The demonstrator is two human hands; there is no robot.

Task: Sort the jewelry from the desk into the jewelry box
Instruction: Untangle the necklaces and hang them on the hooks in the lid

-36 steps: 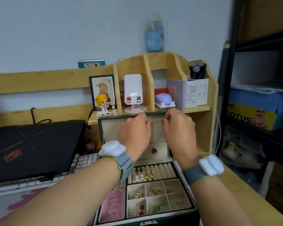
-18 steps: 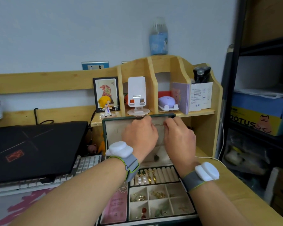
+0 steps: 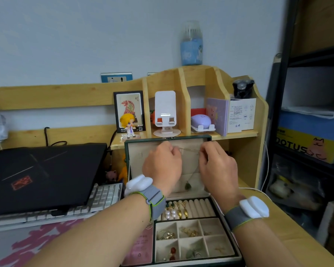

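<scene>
The dark green jewelry box (image 3: 237, 245) stands open in front of me, its cream-lined lid (image 3: 137, 151) upright. My left hand (image 3: 162, 166) and my right hand (image 3: 217, 166) are raised against the lid's inside. Each pinches one end of a thin necklace chain (image 3: 190, 149) stretched between them near the lid's top. The green pendant (image 3: 188, 186) hangs low between my wrists. Below, the ring rolls hold pearl and gold earrings (image 3: 175, 211), and the grid compartments hold several small gold, red and green pieces (image 3: 189, 231).
A closed black laptop (image 3: 41, 174) lies on a white keyboard (image 3: 102, 197) to the left. Behind the box a wooden shelf (image 3: 237, 134) carries a figurine (image 3: 128, 123), a phone stand (image 3: 165, 114) and small boxes. A dark rack (image 3: 312, 132) stands at the right.
My hands have spread slightly apart along the top of the lid, drawing the chain taut. The pendant stays hanging between my wrists.
</scene>
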